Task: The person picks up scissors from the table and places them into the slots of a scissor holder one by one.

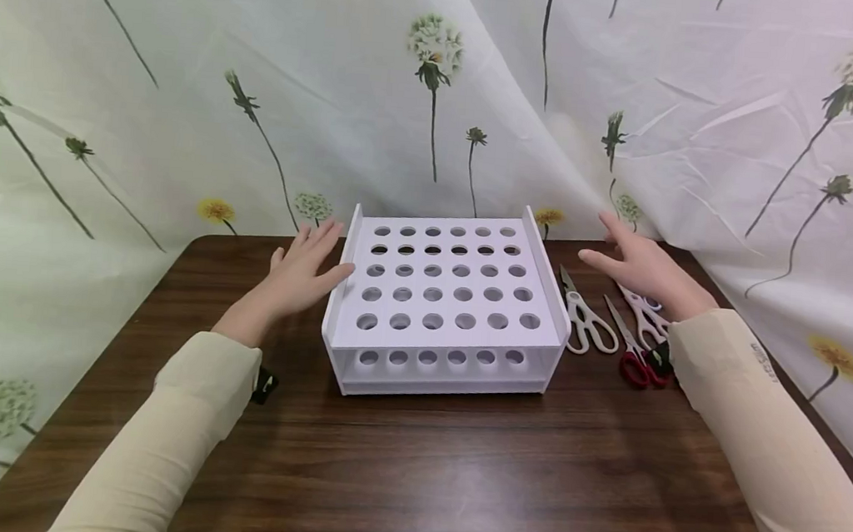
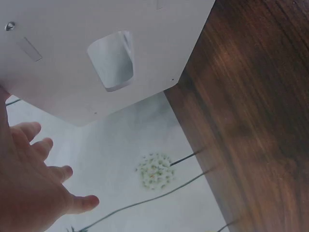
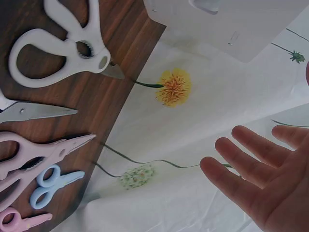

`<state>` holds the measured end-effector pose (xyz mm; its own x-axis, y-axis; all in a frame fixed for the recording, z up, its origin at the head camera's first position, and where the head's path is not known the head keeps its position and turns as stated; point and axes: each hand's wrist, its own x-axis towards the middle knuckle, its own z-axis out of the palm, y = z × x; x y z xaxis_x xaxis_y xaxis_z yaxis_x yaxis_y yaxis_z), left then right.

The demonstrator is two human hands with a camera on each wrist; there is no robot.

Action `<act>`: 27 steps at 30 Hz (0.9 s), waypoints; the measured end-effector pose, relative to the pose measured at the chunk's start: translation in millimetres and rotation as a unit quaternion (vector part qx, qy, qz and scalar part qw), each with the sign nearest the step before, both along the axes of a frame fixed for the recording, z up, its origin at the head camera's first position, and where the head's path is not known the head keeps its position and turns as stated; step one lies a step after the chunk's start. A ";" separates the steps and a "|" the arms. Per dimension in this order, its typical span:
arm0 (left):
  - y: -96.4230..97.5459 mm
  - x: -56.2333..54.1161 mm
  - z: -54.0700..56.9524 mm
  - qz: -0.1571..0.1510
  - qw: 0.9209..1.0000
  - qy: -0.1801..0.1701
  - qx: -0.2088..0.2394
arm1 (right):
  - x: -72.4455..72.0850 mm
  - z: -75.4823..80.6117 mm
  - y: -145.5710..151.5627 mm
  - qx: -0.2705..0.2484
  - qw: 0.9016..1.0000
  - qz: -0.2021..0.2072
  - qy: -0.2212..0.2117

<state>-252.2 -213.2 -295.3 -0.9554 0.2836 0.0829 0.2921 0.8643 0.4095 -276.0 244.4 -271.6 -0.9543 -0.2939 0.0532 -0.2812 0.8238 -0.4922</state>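
Note:
A white rack with rows of round holes in its top stands on the dark wooden table. My left hand is beside the rack's left side panel, fingers spread and thumb over its edge. In the left wrist view, that side panel has a rounded cut-out, and the left hand grips nothing. Off to the rack's right, my right hand hovers above several scissors, fingers extended and holding nothing. Nearest the rack lie white-handled scissors; red-handled scissors lie beyond them.
Pink scissors, small light blue scissors and a small pink pair lie near the table's back right edge. Behind the table hangs a white cloth printed with dandelions, reaching down to the edge.

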 end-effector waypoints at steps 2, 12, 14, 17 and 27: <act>-0.9 -0.4 -1.9 -0.001 1.000 -0.002 0.010 | 0.4 -2.6 2.3 -0.001 1.000 -0.005 -0.008; 0.2 -1.2 -6.3 -0.003 0.999 -0.012 0.033 | 3.6 -16.0 13.4 0.015 1.000 -0.019 -0.019; 0.2 -0.7 -6.7 -0.004 0.999 -0.015 0.039 | 3.4 -19.5 15.2 0.021 0.999 -0.018 -0.017; -0.5 -0.2 -7.8 -0.007 0.999 -0.022 0.046 | 2.2 -25.5 17.6 0.025 0.999 -0.017 -0.013; 0.4 -1.4 -9.5 -0.010 0.998 -0.030 0.055 | 2.3 -43.6 22.0 0.018 0.999 -0.011 -0.028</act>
<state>-253.6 -212.7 -304.8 -0.9541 0.2942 0.0565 0.2798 0.8079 0.5187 -273.7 266.4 -315.3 -0.9618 -0.2736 -0.0108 -0.2355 0.8468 -0.4769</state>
